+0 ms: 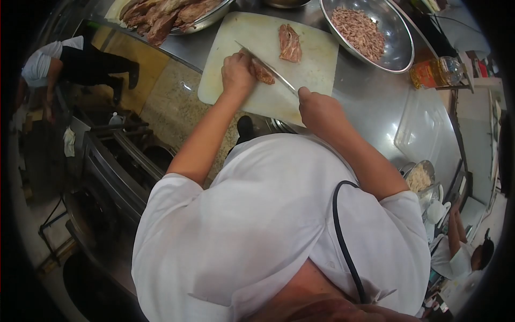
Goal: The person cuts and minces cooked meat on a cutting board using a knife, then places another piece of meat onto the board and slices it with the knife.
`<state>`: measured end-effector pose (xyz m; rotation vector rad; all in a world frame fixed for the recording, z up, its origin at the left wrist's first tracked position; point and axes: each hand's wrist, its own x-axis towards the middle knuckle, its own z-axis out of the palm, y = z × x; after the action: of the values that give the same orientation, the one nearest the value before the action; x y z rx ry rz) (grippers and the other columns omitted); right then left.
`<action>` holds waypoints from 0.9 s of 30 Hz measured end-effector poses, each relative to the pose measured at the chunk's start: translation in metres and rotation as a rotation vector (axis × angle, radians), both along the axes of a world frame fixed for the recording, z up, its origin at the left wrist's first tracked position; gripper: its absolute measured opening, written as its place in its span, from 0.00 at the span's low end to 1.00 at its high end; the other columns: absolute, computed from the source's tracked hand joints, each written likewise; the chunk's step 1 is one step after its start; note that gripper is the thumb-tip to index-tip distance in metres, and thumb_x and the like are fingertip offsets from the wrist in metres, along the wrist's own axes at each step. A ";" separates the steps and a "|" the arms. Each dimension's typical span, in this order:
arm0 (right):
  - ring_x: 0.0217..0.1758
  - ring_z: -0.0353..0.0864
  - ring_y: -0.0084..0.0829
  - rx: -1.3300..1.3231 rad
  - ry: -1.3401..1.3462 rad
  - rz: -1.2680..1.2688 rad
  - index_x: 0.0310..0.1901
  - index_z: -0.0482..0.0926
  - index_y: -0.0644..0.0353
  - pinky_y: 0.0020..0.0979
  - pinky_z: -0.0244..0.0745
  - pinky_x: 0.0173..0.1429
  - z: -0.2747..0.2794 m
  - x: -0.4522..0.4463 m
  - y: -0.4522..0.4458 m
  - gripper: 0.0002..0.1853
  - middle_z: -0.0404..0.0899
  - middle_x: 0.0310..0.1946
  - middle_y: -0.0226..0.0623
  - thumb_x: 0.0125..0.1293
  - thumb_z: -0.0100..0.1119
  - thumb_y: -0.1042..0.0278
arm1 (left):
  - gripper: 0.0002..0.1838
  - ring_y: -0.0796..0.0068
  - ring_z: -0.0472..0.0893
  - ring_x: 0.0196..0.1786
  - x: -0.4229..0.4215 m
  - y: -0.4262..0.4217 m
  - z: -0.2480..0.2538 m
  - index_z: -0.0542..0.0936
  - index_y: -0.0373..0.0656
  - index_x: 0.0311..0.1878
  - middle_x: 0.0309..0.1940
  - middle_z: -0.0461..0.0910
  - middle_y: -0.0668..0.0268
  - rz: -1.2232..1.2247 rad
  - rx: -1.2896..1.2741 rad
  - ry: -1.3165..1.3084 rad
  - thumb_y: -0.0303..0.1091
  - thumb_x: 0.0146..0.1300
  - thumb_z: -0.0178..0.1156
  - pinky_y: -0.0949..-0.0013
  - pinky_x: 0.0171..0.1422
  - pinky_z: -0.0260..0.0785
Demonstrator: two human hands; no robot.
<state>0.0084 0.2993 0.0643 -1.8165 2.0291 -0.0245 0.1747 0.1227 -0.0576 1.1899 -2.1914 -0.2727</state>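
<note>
A white cutting board lies on the metal counter. My right hand is closed round the handle of a knife, whose long blade points up and left over the board. Under and beside the blade is a piece of brown meat. My left hand presses on that meat's left end with its fingers bent together. A second meat piece lies by itself near the board's top edge, touched by neither hand.
Large meat chunks fill a metal bowl at the upper left. Diced meat sits in a steel bowl at the upper right, near an oil bottle. A clear plastic lid lies right. Two other people work at the far sides.
</note>
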 end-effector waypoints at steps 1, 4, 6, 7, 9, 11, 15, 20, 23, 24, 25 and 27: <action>0.38 0.85 0.56 0.003 0.000 0.001 0.44 0.71 0.65 0.54 0.78 0.42 -0.001 0.001 -0.001 0.07 0.83 0.32 0.54 0.69 0.50 0.72 | 0.09 0.48 0.79 0.50 -0.001 0.001 -0.003 0.85 0.42 0.40 0.46 0.83 0.58 -0.020 -0.054 0.017 0.31 0.56 0.66 0.50 0.53 0.75; 0.37 0.86 0.55 0.027 0.025 0.023 0.44 0.71 0.66 0.53 0.79 0.41 -0.001 0.004 -0.006 0.06 0.84 0.31 0.54 0.68 0.50 0.74 | 0.11 0.49 0.79 0.49 -0.001 -0.001 -0.010 0.86 0.43 0.41 0.48 0.84 0.59 -0.022 -0.101 -0.004 0.31 0.52 0.68 0.51 0.53 0.76; 0.36 0.87 0.54 -0.002 0.047 0.069 0.43 0.71 0.66 0.52 0.80 0.40 0.003 0.007 -0.009 0.05 0.84 0.30 0.54 0.68 0.50 0.74 | 0.12 0.48 0.79 0.49 0.000 -0.003 -0.010 0.86 0.43 0.42 0.49 0.84 0.60 -0.038 -0.089 -0.004 0.31 0.52 0.68 0.51 0.53 0.76; 0.36 0.87 0.54 0.003 0.047 0.072 0.43 0.71 0.66 0.52 0.80 0.40 0.002 0.010 -0.011 0.05 0.84 0.30 0.54 0.68 0.50 0.74 | 0.14 0.48 0.79 0.49 0.001 -0.003 -0.010 0.86 0.43 0.43 0.49 0.84 0.60 -0.056 -0.081 -0.005 0.31 0.51 0.69 0.51 0.53 0.76; 0.33 0.87 0.54 0.005 0.052 0.054 0.42 0.71 0.66 0.51 0.80 0.39 -0.003 0.014 -0.017 0.05 0.84 0.29 0.53 0.68 0.50 0.74 | 0.15 0.48 0.79 0.49 0.000 -0.004 -0.012 0.86 0.44 0.44 0.50 0.84 0.60 -0.050 -0.086 0.006 0.31 0.51 0.69 0.52 0.54 0.76; 0.33 0.87 0.53 0.000 0.040 0.055 0.42 0.71 0.66 0.51 0.81 0.39 -0.008 0.016 -0.022 0.05 0.84 0.29 0.53 0.68 0.50 0.74 | 0.15 0.47 0.79 0.49 0.000 -0.004 -0.014 0.86 0.44 0.45 0.51 0.83 0.60 -0.048 -0.089 0.015 0.31 0.51 0.69 0.52 0.54 0.75; 0.33 0.87 0.53 -0.061 0.023 0.088 0.42 0.71 0.65 0.50 0.81 0.38 -0.013 0.016 -0.036 0.05 0.84 0.27 0.52 0.68 0.49 0.74 | 0.16 0.47 0.78 0.48 -0.001 -0.001 -0.008 0.86 0.43 0.46 0.52 0.82 0.59 -0.048 -0.066 0.007 0.30 0.52 0.68 0.54 0.56 0.74; 0.36 0.86 0.55 -0.103 -0.025 0.060 0.44 0.72 0.66 0.52 0.80 0.41 -0.043 0.021 -0.075 0.07 0.85 0.30 0.54 0.69 0.49 0.74 | 0.14 0.48 0.77 0.49 -0.001 -0.002 -0.011 0.85 0.41 0.45 0.52 0.82 0.57 -0.053 -0.044 -0.014 0.30 0.54 0.67 0.54 0.56 0.74; 0.40 0.86 0.58 -0.104 -0.063 0.040 0.46 0.72 0.67 0.55 0.78 0.45 -0.041 0.015 -0.112 0.08 0.85 0.34 0.57 0.70 0.47 0.74 | 0.13 0.47 0.77 0.50 -0.002 -0.002 -0.009 0.85 0.39 0.44 0.51 0.82 0.56 -0.055 -0.072 -0.060 0.29 0.54 0.67 0.54 0.57 0.74; 0.42 0.86 0.59 -0.100 -0.066 0.057 0.46 0.73 0.67 0.55 0.79 0.46 -0.039 0.014 -0.116 0.08 0.84 0.35 0.58 0.70 0.47 0.74 | 0.12 0.48 0.77 0.53 -0.001 0.000 -0.010 0.85 0.40 0.45 0.51 0.82 0.57 -0.047 -0.060 -0.048 0.29 0.57 0.66 0.53 0.59 0.74; 0.42 0.86 0.59 -0.106 -0.071 0.052 0.46 0.73 0.67 0.55 0.79 0.46 -0.040 0.015 -0.109 0.08 0.84 0.35 0.58 0.70 0.47 0.74 | 0.11 0.48 0.76 0.55 0.002 0.001 -0.010 0.85 0.41 0.45 0.50 0.82 0.58 -0.040 -0.050 -0.039 0.29 0.60 0.64 0.53 0.61 0.73; 0.44 0.85 0.60 -0.164 -0.084 0.043 0.45 0.73 0.68 0.55 0.78 0.48 -0.041 0.011 -0.092 0.08 0.84 0.35 0.59 0.70 0.46 0.74 | 0.10 0.49 0.77 0.54 0.004 0.001 -0.010 0.84 0.40 0.43 0.50 0.82 0.58 -0.032 -0.048 -0.023 0.29 0.57 0.65 0.52 0.60 0.74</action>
<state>0.0195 0.2072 0.0230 -1.9225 1.9802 -0.2573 0.1790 0.1239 -0.0677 1.1381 -2.2254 -0.2196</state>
